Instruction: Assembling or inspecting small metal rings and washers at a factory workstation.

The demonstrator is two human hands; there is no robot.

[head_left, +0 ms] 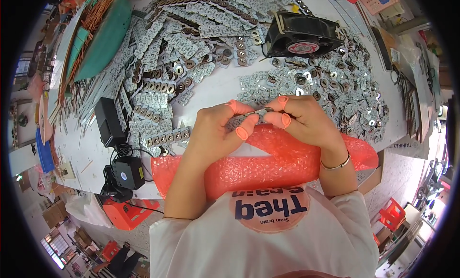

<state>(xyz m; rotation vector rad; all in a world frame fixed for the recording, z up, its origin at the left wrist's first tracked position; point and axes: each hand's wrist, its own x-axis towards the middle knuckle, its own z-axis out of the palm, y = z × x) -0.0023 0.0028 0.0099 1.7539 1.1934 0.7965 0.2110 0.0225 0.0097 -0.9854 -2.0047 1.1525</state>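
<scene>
My left hand (213, 129) and my right hand (309, 121) meet at the table's near edge, orange finger cots on their thumbs and forefingers. Between them they pinch a short strip of small grey boards (236, 120), which the fingers partly cover. Beyond the right hand spreads a heap of small loose boards with round metal discs (330, 91). Long panels of joined boards (187, 45) lie in rows and piles ahead and to the left. Red bubble wrap (263, 172) lies under my forearms along the near edge.
A black box fan (303, 36) stands among the boards at the back. At left are a black power adapter (109, 122), another black box with cables (130, 172) and a green tub (106, 43) with thin brown strips. A red plastic stool (129, 213) stands below the table.
</scene>
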